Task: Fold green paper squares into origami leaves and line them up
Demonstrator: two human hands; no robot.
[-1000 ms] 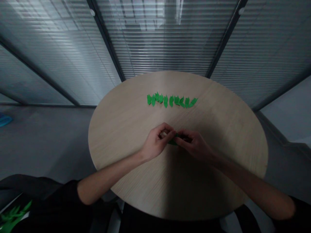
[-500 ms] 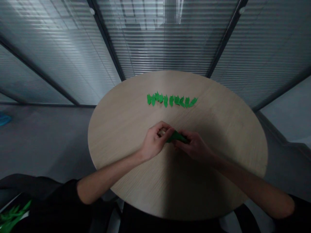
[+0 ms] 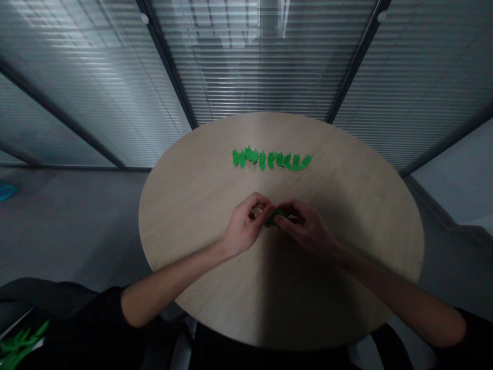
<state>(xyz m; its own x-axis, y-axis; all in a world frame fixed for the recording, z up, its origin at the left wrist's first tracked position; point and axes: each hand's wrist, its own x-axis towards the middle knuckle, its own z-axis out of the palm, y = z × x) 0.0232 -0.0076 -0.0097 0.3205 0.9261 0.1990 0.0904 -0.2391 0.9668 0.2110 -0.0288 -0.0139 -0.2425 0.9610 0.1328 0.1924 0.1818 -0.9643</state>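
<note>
My left hand (image 3: 246,223) and my right hand (image 3: 306,228) meet over the middle of a round wooden table (image 3: 215,277). Both are closed in a pinch on one small green paper piece (image 3: 276,216), which shows only partly between the fingertips. Farther back on the table lies a row of several small folded green paper pieces (image 3: 271,159), side by side from left to right, apart from both hands.
Glass walls with horizontal blinds (image 3: 246,61) and dark frames rise behind the table. More green paper (image 3: 19,344) lies at the lower left corner, below the table's level. A blue object (image 3: 5,191) sits on the floor at the far left.
The green piece between my fingers showed more and longer half a second ago; now it is drawn in tighter between the fingertips. The hands have stayed in the same spot.
</note>
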